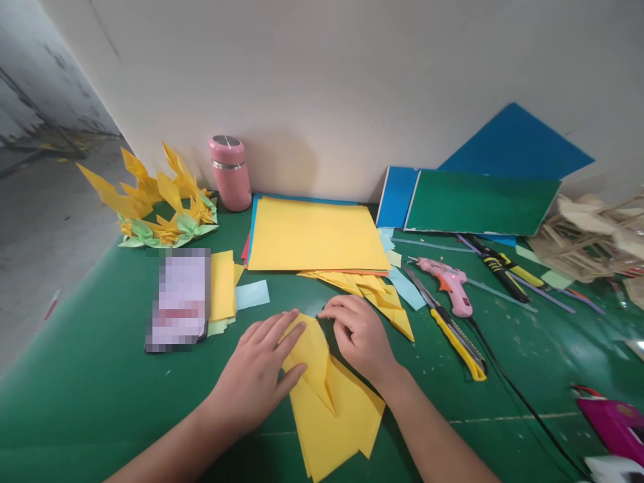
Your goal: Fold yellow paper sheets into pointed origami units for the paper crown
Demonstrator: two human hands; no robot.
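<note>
A folded yellow paper (332,402) lies on the green table (100,402) in front of me. My left hand (259,369) rests flat on its upper left flap, fingers spread over the fold. My right hand (359,332) presses with curled fingers on the table at the paper's upper right edge. Just beyond my right hand lie several folded yellow pieces (375,292).
A stack of coloured sheets, yellow on top (316,235), lies ahead, with a pink flask (230,172) to its left. Yellow and green paper flowers (161,201) stand far left. A pink glue gun (449,285), yellow utility knife (460,339) and green board (477,201) are on the right.
</note>
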